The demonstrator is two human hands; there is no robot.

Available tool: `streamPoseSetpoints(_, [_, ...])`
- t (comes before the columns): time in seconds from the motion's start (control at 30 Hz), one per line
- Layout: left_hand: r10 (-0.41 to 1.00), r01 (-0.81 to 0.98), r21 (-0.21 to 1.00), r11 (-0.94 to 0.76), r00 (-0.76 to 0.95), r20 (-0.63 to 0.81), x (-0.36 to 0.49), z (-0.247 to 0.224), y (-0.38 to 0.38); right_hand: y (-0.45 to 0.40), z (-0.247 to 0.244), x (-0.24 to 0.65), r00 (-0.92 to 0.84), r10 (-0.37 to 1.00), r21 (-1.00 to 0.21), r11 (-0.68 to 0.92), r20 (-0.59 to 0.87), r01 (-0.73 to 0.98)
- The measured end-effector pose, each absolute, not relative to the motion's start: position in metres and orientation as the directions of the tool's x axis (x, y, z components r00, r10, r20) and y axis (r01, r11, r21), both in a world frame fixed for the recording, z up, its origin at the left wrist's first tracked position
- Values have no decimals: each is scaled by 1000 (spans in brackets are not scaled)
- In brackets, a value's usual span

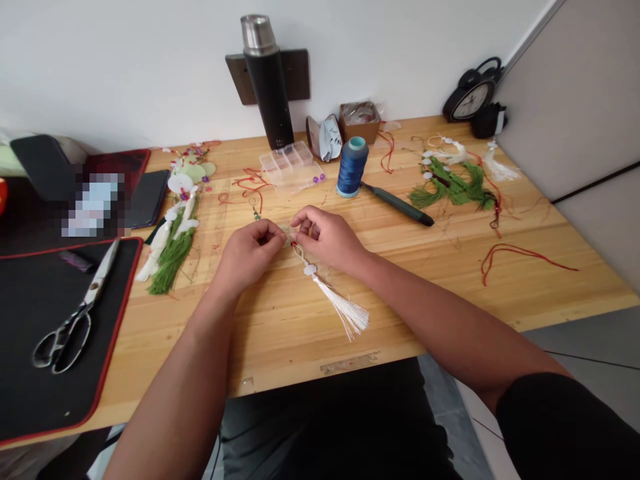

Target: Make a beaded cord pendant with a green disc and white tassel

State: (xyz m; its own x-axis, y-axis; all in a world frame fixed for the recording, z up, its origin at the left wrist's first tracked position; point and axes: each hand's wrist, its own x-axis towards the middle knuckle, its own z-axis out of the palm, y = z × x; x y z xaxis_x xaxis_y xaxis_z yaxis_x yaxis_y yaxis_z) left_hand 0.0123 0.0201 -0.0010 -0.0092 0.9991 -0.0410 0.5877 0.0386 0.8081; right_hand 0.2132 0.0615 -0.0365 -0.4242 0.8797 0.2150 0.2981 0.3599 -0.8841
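The white tassel (345, 310) lies on the bench (450, 280), near the middle of its front edge and just in front of the hands. Its long axis runs aslant: the loose strands fan out toward the front edge and the right, while the corded end points back and left, past a white bead (310, 269), to a pale ornament (287, 234) between the hands. The left hand (253, 252) pinches the ornament, thumb against forefinger. The right hand (327, 237) has its fingers curled at the other side; I cannot tell whether they grip it. Beyond the left hand, a green-beaded loop (256, 212) points toward the back edge.

Toward the back edge stand a spool of blue thread (353, 170), a green-handled tool (400, 204) touching or just beside it, and a black flask (270, 93). The flask carries small pale lettering near its base, too small to read. The numerals on the alarm clock (469, 100), at the back right corner, are likewise unreadable.
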Motion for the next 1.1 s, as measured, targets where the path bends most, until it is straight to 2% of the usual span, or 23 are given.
streamPoseSetpoints(0.23, [1000,561,828,18,8,-27,14,0,20,62,-34,212,-464,866,-834,388,185,393])
streamPoseSetpoints(0.5, [999,589,808,-5,33,-17,15,2,19,63,-32,211,-458,865,-812,410,203,415])
streamPoseSetpoints(0.93, [999,681,731,-33,49,0,15,4,19,67,-34,211,-462,883,-895,272,87,353])
streamPoseSetpoints(1.1, [999,684,728,-36,51,2,15,4,19,70,-36,212,-478,874,-915,259,86,309])
